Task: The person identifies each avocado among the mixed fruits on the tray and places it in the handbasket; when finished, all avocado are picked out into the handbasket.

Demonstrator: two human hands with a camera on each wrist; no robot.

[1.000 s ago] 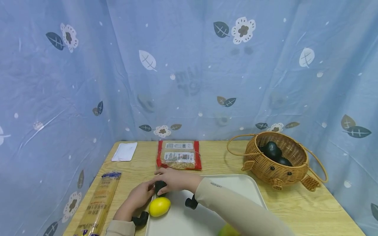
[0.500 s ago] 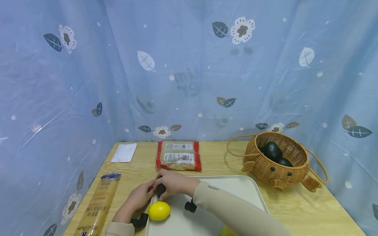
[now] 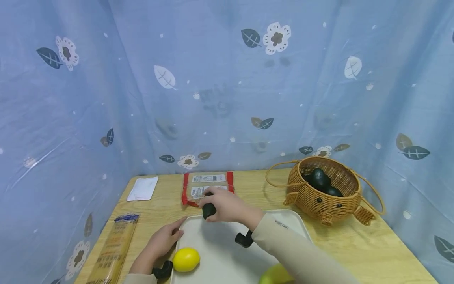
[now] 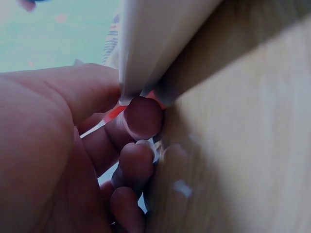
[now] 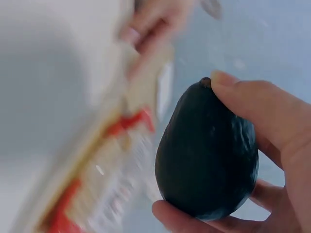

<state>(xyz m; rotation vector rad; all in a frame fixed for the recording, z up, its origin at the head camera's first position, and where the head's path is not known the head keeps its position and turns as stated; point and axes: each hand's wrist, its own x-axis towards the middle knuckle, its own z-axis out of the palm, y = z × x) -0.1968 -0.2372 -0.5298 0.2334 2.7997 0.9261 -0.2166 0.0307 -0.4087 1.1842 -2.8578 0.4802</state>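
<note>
My right hand (image 3: 227,203) holds a dark green avocado (image 5: 206,150) above the far left part of the white tray (image 3: 227,252). Thumb and fingers grip its opposite ends in the right wrist view. My left hand (image 3: 161,241) is at the tray's left edge. In the left wrist view its thumb (image 4: 97,87) meets the tray wall, and the curled fingertips sit around the wall's lower edge, close to the wood. A yellow lemon (image 3: 186,259) lies on the tray near its left rim. A yellow-green fruit (image 3: 276,274) is partly hidden by the right sleeve.
A wicker basket (image 3: 328,207) with dark avocados (image 3: 320,179) stands at the back right. Behind the tray lies a red-edged food bag (image 3: 209,179). A long pasta packet (image 3: 115,248) and a white card (image 3: 143,188) lie at the left. A blue curtain (image 3: 220,79) hangs behind.
My right hand has lifted the avocado from the tray's left rim, moving it up and right, away from my left hand. The left hand stays at the rim. The head view has shifted slightly.
</note>
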